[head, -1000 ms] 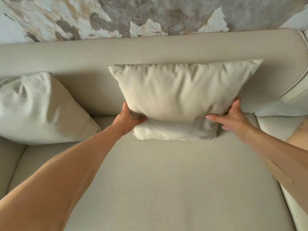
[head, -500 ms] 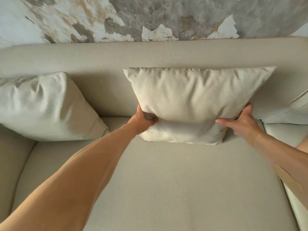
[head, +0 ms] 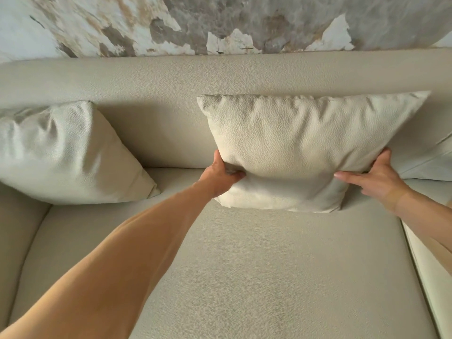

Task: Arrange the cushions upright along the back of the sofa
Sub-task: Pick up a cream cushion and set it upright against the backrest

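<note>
A cream cushion (head: 303, 143) stands upright against the sofa back (head: 171, 79), its lower edge on the seat. My left hand (head: 221, 176) pinches its lower left side, thumb on the front. My right hand (head: 371, 177) grips its lower right side, fingers spread across the front. A second cream cushion (head: 66, 152) leans against the sofa back at the far left, untouched.
The beige seat (head: 256, 265) spreads out below the cushions. The left armrest (head: 14, 236) curves down at the left edge. Another seat section and part of a white cushion (head: 433, 165) show at the right. A wall with peeling paint (head: 220, 23) rises behind the sofa.
The held cushion sits further right in view and a little lower on the seat than one second ago; both hands keep their grip on its lower sides. The left cushion shows more.
</note>
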The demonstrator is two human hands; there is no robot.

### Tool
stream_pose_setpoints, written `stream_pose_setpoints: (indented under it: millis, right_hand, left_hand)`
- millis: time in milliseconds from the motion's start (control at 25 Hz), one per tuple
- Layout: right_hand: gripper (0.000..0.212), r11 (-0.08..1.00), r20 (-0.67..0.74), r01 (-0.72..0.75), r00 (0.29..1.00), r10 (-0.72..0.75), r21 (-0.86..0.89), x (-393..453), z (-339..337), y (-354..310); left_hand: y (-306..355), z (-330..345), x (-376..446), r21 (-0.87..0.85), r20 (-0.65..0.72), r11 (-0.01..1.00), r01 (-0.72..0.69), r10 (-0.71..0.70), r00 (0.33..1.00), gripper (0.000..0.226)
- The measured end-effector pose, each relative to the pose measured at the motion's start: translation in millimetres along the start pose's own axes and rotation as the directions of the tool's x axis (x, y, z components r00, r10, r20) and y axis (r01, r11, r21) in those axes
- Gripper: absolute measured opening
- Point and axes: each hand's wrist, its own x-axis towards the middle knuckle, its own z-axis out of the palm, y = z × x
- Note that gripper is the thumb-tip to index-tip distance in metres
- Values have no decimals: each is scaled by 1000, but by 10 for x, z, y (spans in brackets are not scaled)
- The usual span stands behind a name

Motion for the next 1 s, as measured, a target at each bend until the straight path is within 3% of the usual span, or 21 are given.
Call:
stream_pose_setpoints:
  millis: [320,760,1000]
  right_hand:
    - [103,991,25,-20,1000,17,135,6,112,8]
    - [98,1000,-54,21,998,-22,-5,-376,-168,-409]
    - [109,973,2,152,988,-154,-171,-1074,-402,-908]
  left_hand:
    - [-58,-19,59,-55,-27,998,-3,2,1000,87]
    - [159,-400,-249,-73,-97,995,-63,55,994,84]
    - [357,-990,-774,128,-130,987,-95,111,985,80]
